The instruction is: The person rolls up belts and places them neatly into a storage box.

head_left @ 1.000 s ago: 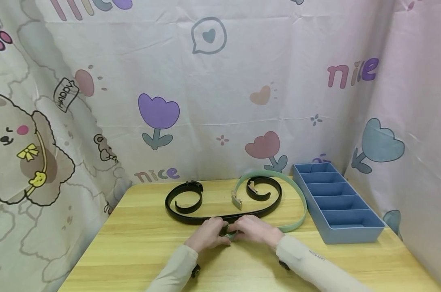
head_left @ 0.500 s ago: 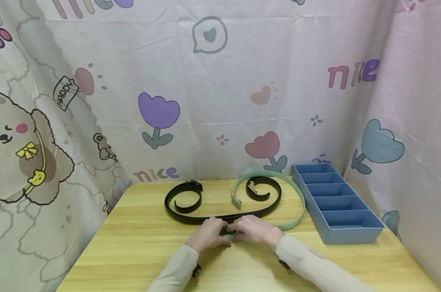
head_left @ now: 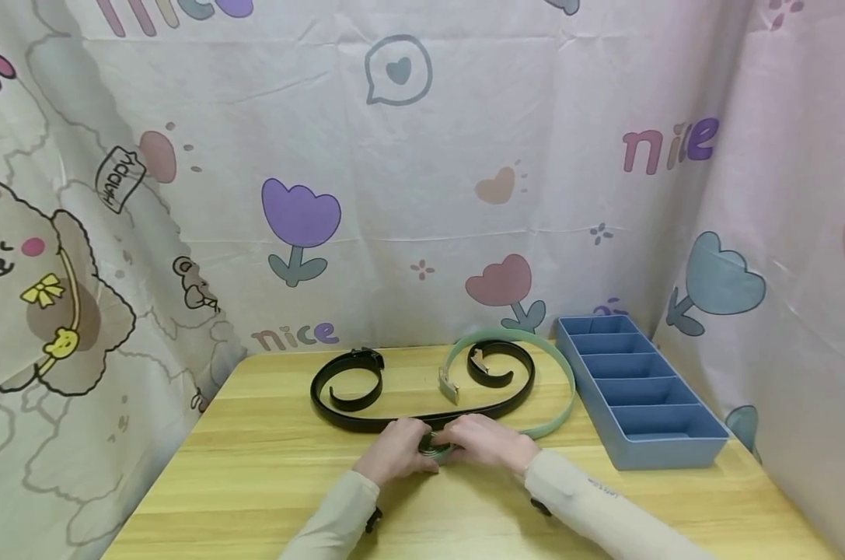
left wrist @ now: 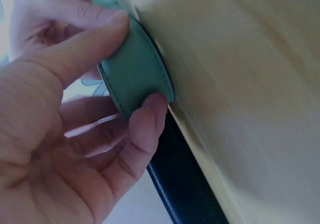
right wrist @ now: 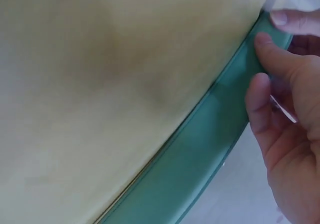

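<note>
A light green belt (head_left: 508, 335) stands on edge on the table in a wide arc, its silvery buckle (head_left: 450, 386) near the centre. Its near end is wound into a small coil (head_left: 434, 451) between both hands. My left hand (head_left: 396, 453) grips the coil's left side; in the left wrist view, thumb and fingers press the stitched green strap (left wrist: 132, 69). My right hand (head_left: 490, 442) pinches the belt where it runs into the coil. In the right wrist view the strap (right wrist: 200, 139) stretches away from the fingers. The hands hide much of the coil.
Just beyond the hands, a long black belt (head_left: 366, 425) lies curled at both ends, with a dark buckle (head_left: 371, 358) on the left and a silvery one (head_left: 479, 360) on the right. A blue divided box (head_left: 667, 455) stands at the right. Patterned curtains (head_left: 394, 194) surround the table.
The green belt's arc has drawn slightly left toward the hands, and more of the coil shows between them. Both hands stay in nearly the same place; the head view shifts slightly.
</note>
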A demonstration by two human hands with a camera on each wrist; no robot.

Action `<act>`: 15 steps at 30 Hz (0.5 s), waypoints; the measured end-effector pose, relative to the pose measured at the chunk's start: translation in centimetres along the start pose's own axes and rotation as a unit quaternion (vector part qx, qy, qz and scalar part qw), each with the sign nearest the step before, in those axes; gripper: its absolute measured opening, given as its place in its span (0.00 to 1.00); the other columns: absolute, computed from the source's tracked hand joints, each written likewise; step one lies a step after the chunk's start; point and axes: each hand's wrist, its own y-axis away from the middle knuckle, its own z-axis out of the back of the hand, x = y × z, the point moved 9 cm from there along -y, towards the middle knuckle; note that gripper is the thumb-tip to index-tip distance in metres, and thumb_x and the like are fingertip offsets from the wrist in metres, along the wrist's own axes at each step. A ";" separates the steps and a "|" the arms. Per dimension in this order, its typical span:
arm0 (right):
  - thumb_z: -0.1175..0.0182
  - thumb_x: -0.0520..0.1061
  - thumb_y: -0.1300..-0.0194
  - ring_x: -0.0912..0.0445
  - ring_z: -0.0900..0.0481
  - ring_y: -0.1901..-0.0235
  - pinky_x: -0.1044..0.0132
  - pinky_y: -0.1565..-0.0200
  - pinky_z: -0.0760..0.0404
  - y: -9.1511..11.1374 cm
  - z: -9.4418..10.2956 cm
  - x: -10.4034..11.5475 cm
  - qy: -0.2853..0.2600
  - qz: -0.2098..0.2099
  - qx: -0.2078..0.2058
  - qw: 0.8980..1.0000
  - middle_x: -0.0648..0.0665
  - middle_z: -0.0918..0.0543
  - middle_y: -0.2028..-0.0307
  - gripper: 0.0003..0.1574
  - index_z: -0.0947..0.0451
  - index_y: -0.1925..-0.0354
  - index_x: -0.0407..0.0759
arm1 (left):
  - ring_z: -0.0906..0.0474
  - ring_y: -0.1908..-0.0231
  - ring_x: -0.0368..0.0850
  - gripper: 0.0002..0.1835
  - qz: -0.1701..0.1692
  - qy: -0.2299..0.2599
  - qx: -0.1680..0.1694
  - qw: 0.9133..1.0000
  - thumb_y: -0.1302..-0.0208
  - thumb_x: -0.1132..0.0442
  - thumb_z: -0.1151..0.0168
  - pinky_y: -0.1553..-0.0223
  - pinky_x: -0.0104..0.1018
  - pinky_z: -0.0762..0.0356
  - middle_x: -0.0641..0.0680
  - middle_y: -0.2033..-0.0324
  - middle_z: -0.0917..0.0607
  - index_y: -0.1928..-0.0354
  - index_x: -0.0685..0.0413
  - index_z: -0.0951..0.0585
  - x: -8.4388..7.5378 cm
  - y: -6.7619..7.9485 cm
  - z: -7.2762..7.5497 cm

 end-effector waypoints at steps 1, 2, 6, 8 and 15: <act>0.34 0.50 0.39 0.70 0.20 0.62 0.77 0.56 0.23 0.0 0.0 0.0 -0.002 0.000 0.001 1.000 0.60 0.14 0.60 0.12 0.16 0.55 0.55 | 0.31 0.75 0.33 0.16 -0.004 0.007 0.009 1.000 0.54 0.50 0.21 0.71 0.29 0.32 0.40 0.74 0.21 0.69 0.45 0.19 0.1 0.0 -0.1; 0.33 0.49 0.39 0.69 0.19 0.61 0.76 0.56 0.23 0.0 0.0 -0.1 -0.004 0.002 0.000 1.000 0.59 0.14 0.59 0.13 0.16 0.54 0.54 | 0.30 0.73 0.33 0.15 -0.008 0.014 0.016 1.000 0.53 0.51 0.22 0.70 0.28 0.31 0.40 0.73 0.20 0.67 0.45 0.18 0.2 0.0 -0.1; 0.34 0.48 0.38 0.70 0.20 0.63 0.77 0.59 0.24 -0.4 0.0 0.0 -0.006 0.006 -0.005 1.000 0.59 0.14 0.62 0.09 0.16 0.58 0.54 | 0.30 0.72 0.33 0.15 -0.013 0.027 0.030 0.999 0.51 0.52 0.23 0.69 0.28 0.31 0.41 0.71 0.20 0.65 0.46 0.19 0.5 0.1 -0.2; 0.34 0.49 0.38 0.70 0.21 0.65 0.78 0.60 0.25 -0.5 0.0 0.1 -0.001 0.007 -0.010 1.000 0.60 0.15 0.64 0.06 0.16 0.60 0.54 | 0.30 0.74 0.34 0.16 -0.004 0.029 0.022 0.999 0.51 0.49 0.23 0.71 0.29 0.31 0.41 0.73 0.21 0.67 0.47 0.19 0.6 0.1 -0.1; 0.35 0.51 0.36 0.70 0.19 0.61 0.77 0.56 0.23 -0.3 -0.3 -0.1 0.002 -0.009 0.005 1.000 0.59 0.14 0.60 0.11 0.16 0.55 0.55 | 0.29 0.74 0.34 0.19 0.011 0.034 0.026 0.999 0.49 0.46 0.25 0.70 0.30 0.30 0.44 0.70 0.17 0.61 0.48 0.16 0.7 -0.2 -0.4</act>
